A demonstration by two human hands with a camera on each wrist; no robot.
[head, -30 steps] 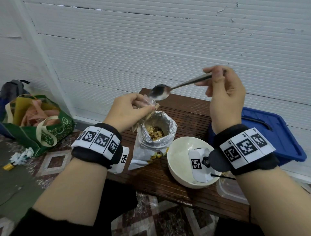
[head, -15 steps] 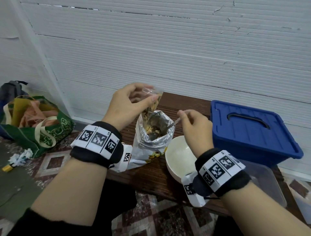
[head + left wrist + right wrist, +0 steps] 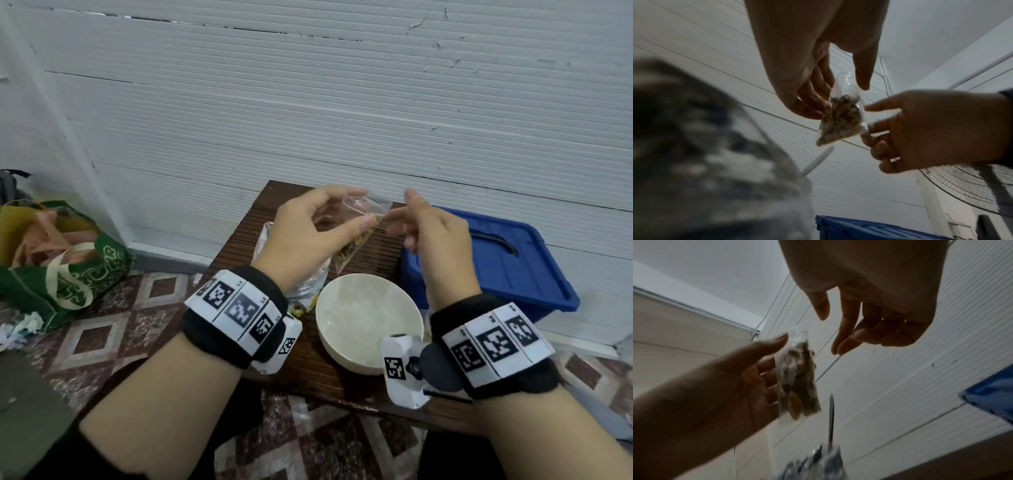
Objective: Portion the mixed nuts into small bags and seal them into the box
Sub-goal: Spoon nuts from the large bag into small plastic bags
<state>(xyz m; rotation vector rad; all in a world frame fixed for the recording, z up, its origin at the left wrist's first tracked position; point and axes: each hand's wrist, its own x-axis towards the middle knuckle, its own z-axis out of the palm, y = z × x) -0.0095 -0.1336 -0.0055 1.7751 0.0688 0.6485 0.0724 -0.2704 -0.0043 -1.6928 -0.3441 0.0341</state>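
My left hand (image 3: 361, 207) pinches the top of a small clear bag (image 3: 351, 240) part filled with mixed nuts, held up above the table. The wrist views show the same bag (image 3: 840, 120) (image 3: 797, 382) hanging from the left thumb and fingers. My right hand (image 3: 399, 207) is open, its fingers spread right beside the bag's upper right edge; I cannot tell whether they touch it. The foil bag of nuts (image 3: 308, 284) stands behind my left wrist with the spoon (image 3: 818, 160) left standing in it. The blue lidded box (image 3: 496, 267) sits to the right.
An empty white bowl (image 3: 368, 318) stands on the dark wooden table (image 3: 239, 246) below the hands. A green shopping bag (image 3: 68, 270) lies on the tiled floor at left. A white wall runs close behind the table.
My right hand let go of the spoon, leaving it in the foil bag, and rose to the small bag. My left hand lifted the small bag up and to the right.
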